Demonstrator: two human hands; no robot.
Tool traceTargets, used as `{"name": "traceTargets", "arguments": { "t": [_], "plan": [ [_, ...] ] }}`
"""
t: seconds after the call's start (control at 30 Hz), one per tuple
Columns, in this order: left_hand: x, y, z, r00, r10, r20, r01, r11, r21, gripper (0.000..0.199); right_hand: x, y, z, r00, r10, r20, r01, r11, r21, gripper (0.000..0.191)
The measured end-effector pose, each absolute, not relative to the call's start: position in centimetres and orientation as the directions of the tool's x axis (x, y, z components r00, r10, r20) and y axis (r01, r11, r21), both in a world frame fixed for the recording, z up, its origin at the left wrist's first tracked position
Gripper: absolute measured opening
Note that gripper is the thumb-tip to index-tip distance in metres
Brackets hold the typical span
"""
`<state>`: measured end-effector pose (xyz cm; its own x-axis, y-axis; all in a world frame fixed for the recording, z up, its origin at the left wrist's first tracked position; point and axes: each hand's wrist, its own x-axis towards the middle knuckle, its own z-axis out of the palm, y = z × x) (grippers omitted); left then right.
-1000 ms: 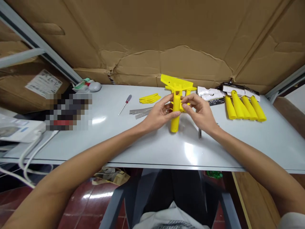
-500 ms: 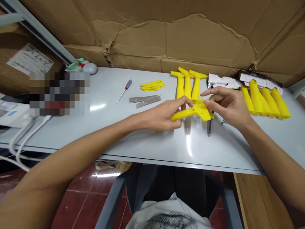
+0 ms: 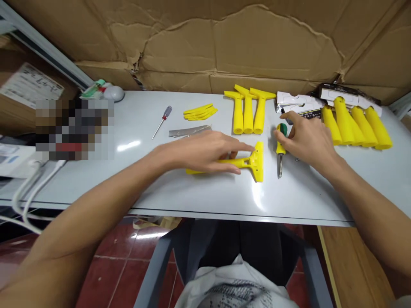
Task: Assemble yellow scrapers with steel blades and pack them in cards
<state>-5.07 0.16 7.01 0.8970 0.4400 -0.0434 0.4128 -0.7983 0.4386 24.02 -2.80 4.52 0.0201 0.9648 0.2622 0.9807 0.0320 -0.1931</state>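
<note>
A yellow scraper (image 3: 257, 162) lies on the light table, its wide head to the right. My left hand (image 3: 212, 152) is closed over its handle, index finger stretched to the head. Just right of it, a yellow and green screwdriver (image 3: 280, 147) rests with its metal shaft toward the table's front edge. My right hand (image 3: 308, 137) is at the screwdriver's handle, thumb on one side, index finger arched above; whether the fingers grip it is unclear. Three yellow scrapers (image 3: 248, 111) stand in a row behind.
Flat yellow pieces (image 3: 201, 112), grey metal strips (image 3: 189, 131) and a small screwdriver (image 3: 163, 122) lie left of centre. Several yellow handles (image 3: 346, 124) and opened boxes (image 3: 298, 105) sit at the right. White cables (image 3: 28, 184) run at the left, and cardboard (image 3: 240, 47) stands behind.
The yellow scraper has gone down onto the table, flat, with my left hand over it. My right hand has left the scraper's head and moved to the screwdriver.
</note>
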Motion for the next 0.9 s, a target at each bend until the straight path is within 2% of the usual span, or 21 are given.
{"name": "traceTargets", "arguments": {
  "t": [0.07, 0.1, 0.17, 0.23, 0.3, 0.43, 0.53, 0.67, 0.8, 0.9],
  "plan": [
    [-6.6, 1.8, 8.6, 0.842, 0.538, -0.047, 0.493, -0.73, 0.474, 0.043, 23.9, -2.9, 4.2, 0.021, 0.971, 0.24, 0.986, 0.019, -0.164, 0.046],
    [-7.6, 2.9, 9.1, 0.798, 0.599, -0.062, 0.562, -0.703, 0.436, 0.042, 23.8, -2.9, 4.2, 0.022, 0.972, 0.234, 0.987, 0.016, -0.158, 0.043],
    [-9.5, 4.9, 9.5, 0.679, 0.727, -0.101, 0.72, -0.634, 0.281, 0.04, 23.6, -2.9, 4.2, 0.025, 0.973, 0.229, 0.988, 0.012, -0.157, 0.038],
    [-10.9, 6.5, 8.9, 0.584, 0.79, -0.187, 0.812, -0.569, 0.129, 0.042, 23.5, -2.8, 4.3, 0.022, 0.972, 0.234, 0.987, 0.016, -0.159, 0.037],
    [-11.6, 7.4, 8.0, 0.511, 0.818, -0.264, 0.855, -0.514, 0.06, 0.038, 23.5, -2.7, 4.3, 0.02, 0.971, 0.237, 0.986, 0.021, -0.168, 0.04],
    [-11.3, 7.6, 6.9, 0.548, 0.773, -0.319, 0.833, -0.541, 0.118, 0.026, 23.6, -2.5, 4.0, 0.008, 0.971, 0.241, 0.981, 0.039, -0.188, 0.049],
    [-11.1, 7.7, 6.7, 0.593, 0.754, -0.284, 0.804, -0.574, 0.155, 0.029, 23.7, -2.5, 3.8, -0.013, 0.966, 0.259, 0.983, 0.06, -0.174, 0.046],
    [-11.4, 8.3, 6.5, 0.594, 0.744, -0.306, 0.805, -0.548, 0.227, 0.031, 23.8, -2.6, 3.9, -0.023, 0.967, 0.254, 0.987, 0.062, -0.149, 0.045],
    [-11.5, 8.4, 6.9, 0.586, 0.757, -0.288, 0.81, -0.546, 0.211, 0.027, 23.9, -2.5, 3.9, -0.023, 0.973, 0.231, 0.988, 0.056, -0.141, 0.044],
    [-11.5, 8.0, 7.7, 0.599, 0.751, -0.278, 0.801, -0.563, 0.203, 0.032, 24.0, -2.4, 3.9, -0.016, 0.978, 0.207, 0.989, 0.046, -0.142, 0.044]
  ]
}}
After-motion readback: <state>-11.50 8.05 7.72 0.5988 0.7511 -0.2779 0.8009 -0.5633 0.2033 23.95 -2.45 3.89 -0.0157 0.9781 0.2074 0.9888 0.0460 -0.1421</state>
